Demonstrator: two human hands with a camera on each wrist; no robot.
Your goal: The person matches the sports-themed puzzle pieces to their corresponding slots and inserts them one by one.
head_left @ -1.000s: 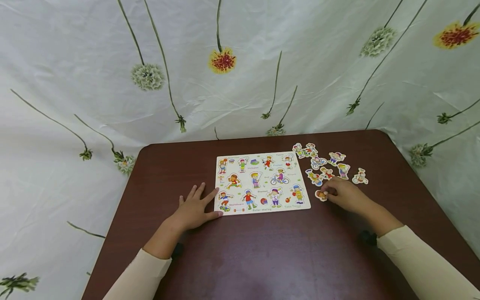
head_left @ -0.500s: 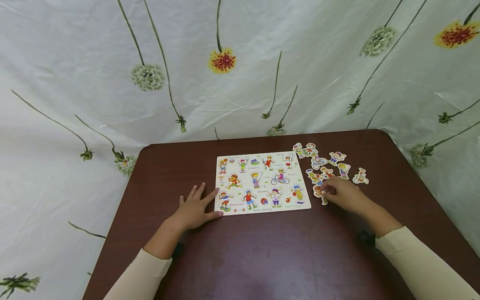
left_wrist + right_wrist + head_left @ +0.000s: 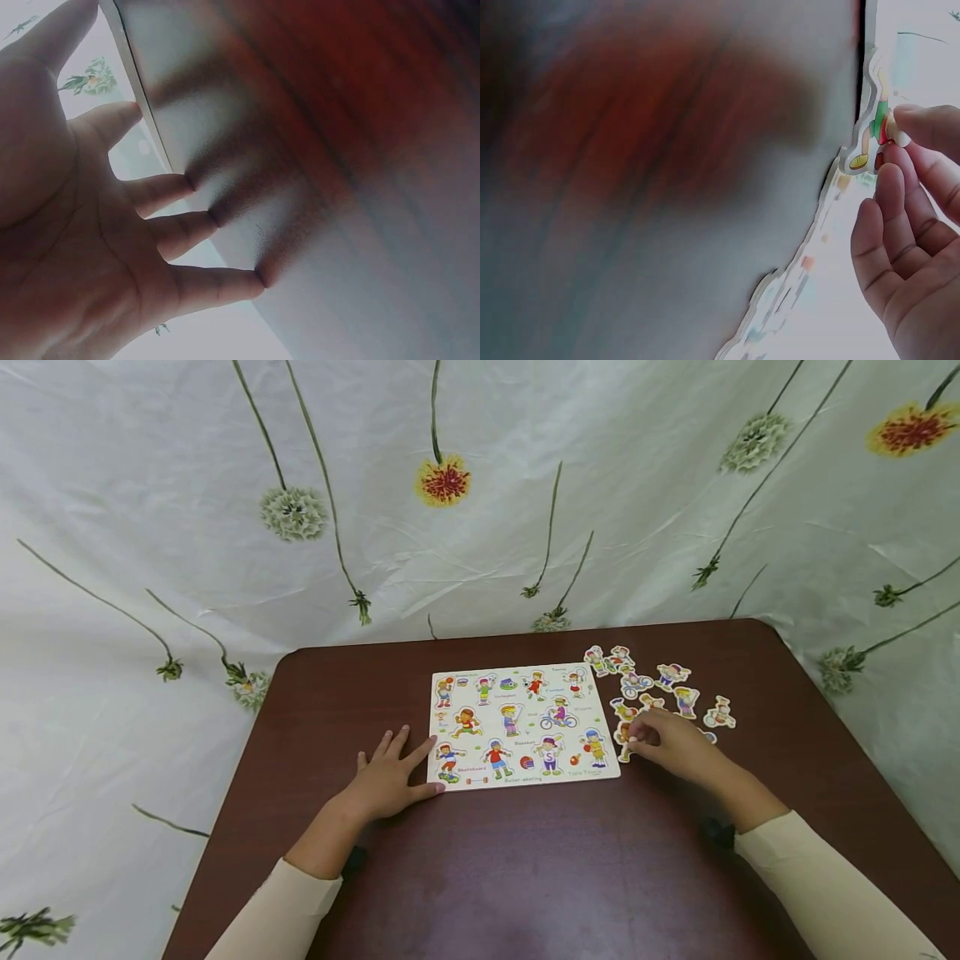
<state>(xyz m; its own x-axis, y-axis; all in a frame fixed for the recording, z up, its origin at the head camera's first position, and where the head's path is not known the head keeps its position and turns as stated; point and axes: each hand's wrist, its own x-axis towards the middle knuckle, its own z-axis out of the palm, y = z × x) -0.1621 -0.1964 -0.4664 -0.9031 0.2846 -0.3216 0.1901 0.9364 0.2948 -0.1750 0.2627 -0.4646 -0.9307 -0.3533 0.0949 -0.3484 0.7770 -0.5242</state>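
Note:
A white puzzle board (image 3: 491,727) printed with children playing sports lies flat on the table. My left hand (image 3: 388,782) rests with spread fingers at its left edge, thumb and index tip right at the border. Beyond the board's right side, my right hand (image 3: 678,747) pinches a puzzle piece (image 3: 624,747) shaped like a child. In the right wrist view, thumb and index finger grip the small pale knob on this piece (image 3: 880,120), whose green and red clothing and yellow shoe show. The hand hides part of the piece in the head view.
Several loose cut-out pieces (image 3: 685,702) lie to the right of the board, some close together; a bicycle piece (image 3: 636,683) is among them. The dark brown table (image 3: 525,868) meets a white flower-patterned cloth (image 3: 480,552) behind its far edge.
My right hand has moved left towards the board with the pinched piece, which now shows more upright. Another loose piece has come into sight beside the wrist. My left hand has stayed put.

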